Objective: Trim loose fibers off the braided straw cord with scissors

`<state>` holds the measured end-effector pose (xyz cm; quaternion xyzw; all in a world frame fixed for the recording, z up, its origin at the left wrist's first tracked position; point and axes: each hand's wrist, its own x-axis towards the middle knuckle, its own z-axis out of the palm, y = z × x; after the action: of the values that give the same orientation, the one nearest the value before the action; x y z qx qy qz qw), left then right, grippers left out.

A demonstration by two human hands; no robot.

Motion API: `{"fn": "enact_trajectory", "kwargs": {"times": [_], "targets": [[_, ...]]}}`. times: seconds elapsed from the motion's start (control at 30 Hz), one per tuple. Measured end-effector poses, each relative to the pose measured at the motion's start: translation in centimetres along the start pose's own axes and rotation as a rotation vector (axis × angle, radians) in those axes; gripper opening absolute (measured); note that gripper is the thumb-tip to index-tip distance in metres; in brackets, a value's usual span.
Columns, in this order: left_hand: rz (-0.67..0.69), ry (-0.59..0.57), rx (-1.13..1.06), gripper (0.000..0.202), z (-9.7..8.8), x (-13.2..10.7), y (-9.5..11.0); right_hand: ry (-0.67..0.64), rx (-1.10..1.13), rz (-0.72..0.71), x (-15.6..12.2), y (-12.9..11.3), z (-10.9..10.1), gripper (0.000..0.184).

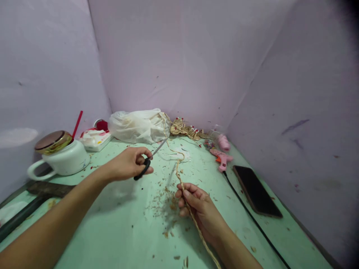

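My left hand (pixel 129 163) grips the black handles of a pair of scissors (pixel 151 157), held above the green table (pixel 117 231); the blades point up and right toward the far wall. My right hand (pixel 196 207) is closed round a strand of tan jute twine (pixel 179 170). The twine runs from my fist up toward the back of the table and also trails down past my wrist to the lower edge of the picture. The scissor blades are left of the twine and do not touch it.
Twine scraps litter the table's middle. At left stand a white mug (pixel 63 158) with a gold lid and a dark tool (pixel 33 201). A plastic bag (pixel 137 126) and jute pile (pixel 186 130) sit at the back. A pink glue gun (pixel 221 158) and phone (pixel 256 190) lie right.
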<state>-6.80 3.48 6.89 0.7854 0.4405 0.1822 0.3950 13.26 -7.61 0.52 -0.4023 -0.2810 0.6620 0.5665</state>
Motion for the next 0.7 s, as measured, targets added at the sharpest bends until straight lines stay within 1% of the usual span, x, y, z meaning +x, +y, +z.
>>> {"fn": "enact_trajectory", "kwargs": {"times": [0.07,0.1,0.2,0.27,0.33,0.4,0.47,0.57,0.63,0.7], "targets": [[0.03,0.035,-0.079,0.031,1.7,-0.9,0.1,0.024,-0.029,-0.032,0.0,0.1,0.0,0.018],[0.021,0.057,-0.142,0.031,2.7,-1.1,-0.1,0.034,-0.041,-0.04,0.1,0.1,-0.1,0.019],[-0.092,0.095,-0.392,0.034,5.2,-1.4,-0.8,0.035,-0.041,-0.027,0.0,0.2,0.0,0.023],[-0.168,0.076,-0.522,0.036,6.2,-1.2,-1.3,0.007,-0.023,-0.011,-0.1,0.3,0.2,0.03],[-0.187,0.047,-0.591,0.036,6.7,-1.1,-1.5,-0.03,-0.017,0.003,-0.2,0.3,0.4,0.038],[-0.176,0.04,-0.622,0.036,7.1,-1.1,-1.6,-0.048,-0.035,0.023,-0.4,0.2,0.7,0.039],[-0.164,0.065,-0.621,0.036,7.4,-1.4,-1.5,-0.042,-0.061,0.053,-0.4,0.1,0.9,0.033],[-0.104,0.103,-0.587,0.034,7.9,-1.8,-1.3,-0.029,-0.108,0.071,-0.4,0.1,1.0,0.023],[-0.088,0.153,-0.606,0.035,8.1,-1.9,-0.9,-0.029,-0.179,0.06,-0.4,0.2,1.0,0.023],[-0.117,0.219,-0.683,0.038,8.2,-1.8,-0.6,-0.04,-0.263,0.065,-0.4,0.4,1.0,0.028]]}}
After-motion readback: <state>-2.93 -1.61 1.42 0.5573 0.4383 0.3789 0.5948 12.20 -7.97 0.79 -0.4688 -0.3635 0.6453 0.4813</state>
